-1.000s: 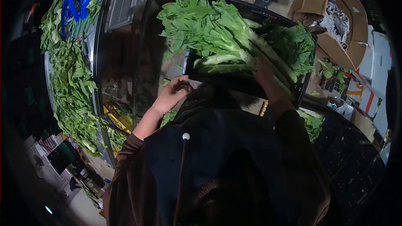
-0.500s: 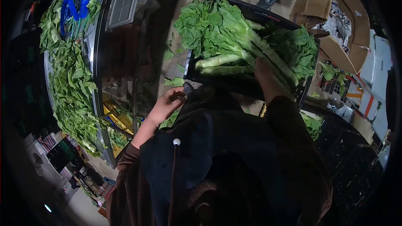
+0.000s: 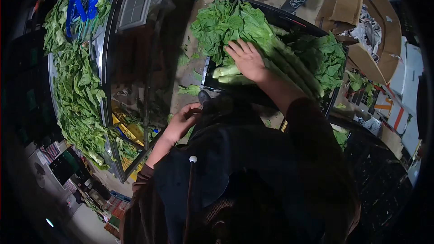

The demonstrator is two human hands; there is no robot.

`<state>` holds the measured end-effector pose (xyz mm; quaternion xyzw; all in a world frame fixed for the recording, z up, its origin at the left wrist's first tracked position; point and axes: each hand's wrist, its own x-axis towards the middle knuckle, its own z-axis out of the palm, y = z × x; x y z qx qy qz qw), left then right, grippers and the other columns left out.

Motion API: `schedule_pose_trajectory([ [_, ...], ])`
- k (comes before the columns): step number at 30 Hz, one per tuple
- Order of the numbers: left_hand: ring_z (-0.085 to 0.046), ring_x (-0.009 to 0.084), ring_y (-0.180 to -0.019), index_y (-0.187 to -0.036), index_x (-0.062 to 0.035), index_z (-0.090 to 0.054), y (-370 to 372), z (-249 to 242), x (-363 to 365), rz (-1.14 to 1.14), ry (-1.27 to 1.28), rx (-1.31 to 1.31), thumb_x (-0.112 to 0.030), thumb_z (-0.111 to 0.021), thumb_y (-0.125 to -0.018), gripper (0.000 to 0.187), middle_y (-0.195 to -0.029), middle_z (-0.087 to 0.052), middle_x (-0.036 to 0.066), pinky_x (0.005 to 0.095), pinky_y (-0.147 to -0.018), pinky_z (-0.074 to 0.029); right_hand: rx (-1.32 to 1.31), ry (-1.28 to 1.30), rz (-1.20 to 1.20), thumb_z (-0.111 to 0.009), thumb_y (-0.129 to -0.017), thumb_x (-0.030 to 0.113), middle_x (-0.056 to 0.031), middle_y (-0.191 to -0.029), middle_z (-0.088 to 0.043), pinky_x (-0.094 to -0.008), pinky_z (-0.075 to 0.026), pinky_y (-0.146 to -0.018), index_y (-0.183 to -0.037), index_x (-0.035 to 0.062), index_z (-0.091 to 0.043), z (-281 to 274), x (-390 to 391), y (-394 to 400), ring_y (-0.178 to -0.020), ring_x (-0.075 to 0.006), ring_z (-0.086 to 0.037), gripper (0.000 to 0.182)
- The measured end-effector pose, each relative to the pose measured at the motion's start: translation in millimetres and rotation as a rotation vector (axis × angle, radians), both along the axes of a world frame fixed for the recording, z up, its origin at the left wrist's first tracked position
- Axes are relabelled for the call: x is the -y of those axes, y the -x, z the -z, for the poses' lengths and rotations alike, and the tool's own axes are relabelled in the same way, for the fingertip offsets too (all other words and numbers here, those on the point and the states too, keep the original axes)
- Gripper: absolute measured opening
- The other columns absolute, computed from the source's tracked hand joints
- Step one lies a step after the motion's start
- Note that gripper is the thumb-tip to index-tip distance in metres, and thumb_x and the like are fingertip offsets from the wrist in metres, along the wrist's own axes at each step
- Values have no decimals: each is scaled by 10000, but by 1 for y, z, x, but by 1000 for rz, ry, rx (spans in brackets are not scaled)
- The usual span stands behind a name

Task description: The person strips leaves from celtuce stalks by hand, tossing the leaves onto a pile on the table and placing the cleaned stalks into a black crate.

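Note:
A black crate (image 3: 275,10) holds leafy green vegetables with thick pale stalks (image 3: 300,68). Leaves (image 3: 217,27) spill over the crate's left side, and more leaves lie at its right end. My right hand (image 3: 247,61) rests palm down on the leaves and stalks at the crate's left half, fingers spread. Left of the crate's lower corner, my left hand (image 3: 180,123) hovers beside my leg with curled fingers, their tips apart, and nothing shows between them.
On the left stands a metal-framed table (image 3: 105,63) heaped with leafy greens (image 3: 77,90) and blue straps (image 3: 80,0). A yellow crate (image 3: 131,129) sits beneath it. An open cardboard box (image 3: 391,40) is at upper right, black crates (image 3: 375,171) at lower right.
My right hand has moved left from the stalks in the middle of the crate onto the leaves, and its fingers have spread. My left hand has shifted slightly down.

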<state>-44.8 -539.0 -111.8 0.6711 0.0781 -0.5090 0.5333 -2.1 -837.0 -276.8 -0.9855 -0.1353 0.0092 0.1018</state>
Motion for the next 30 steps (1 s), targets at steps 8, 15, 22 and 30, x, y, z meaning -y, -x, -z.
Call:
schedule_pose_trajectory([
  [8, -532, 137, -1068, -1293, -27, -468, 41, 8, -27, -223, -26, -52, -70, -542, -916, 386, -1152, -583, 60, 260, -946, -403, -407, 197, -5, -528, -895, 351, -78, -1558, -123, -418, -149, -1146, -1485, 75, -170, 40, -22, -51, -1428, -271, -121, 743],
  [15, -537, 132, -1056, -1285, -28, -479, 53, 0, -19, -284, -122, -123, -115, -569, -921, 386, -1132, -588, 49, 256, -939, -402, -320, 221, 19, -386, -880, 132, -90, -1514, -253, -411, -190, -1132, -1447, 80, -297, 87, -18, -43, -1398, -294, -206, 576],
  [22, -538, 137, -1080, -1287, -10, -477, 61, 11, -35, -351, -129, -224, -114, -587, -912, 404, -1142, -590, 56, 265, -955, -398, -406, 234, 8, -353, -898, 135, -74, -1481, -323, -392, -225, -1124, -1393, 108, -396, 117, -10, -54, -1379, -284, -265, 498],
  [30, -551, 160, -1066, -1317, -18, -457, 38, 19, -32, -177, -130, -163, -117, -568, -916, 428, -1143, -595, 70, 271, -933, -410, -226, 8, 112, -471, -871, 113, -87, -1510, -253, -476, -246, -1099, -1439, 105, -310, 49, -8, -9, -1372, -309, -255, 590],
])
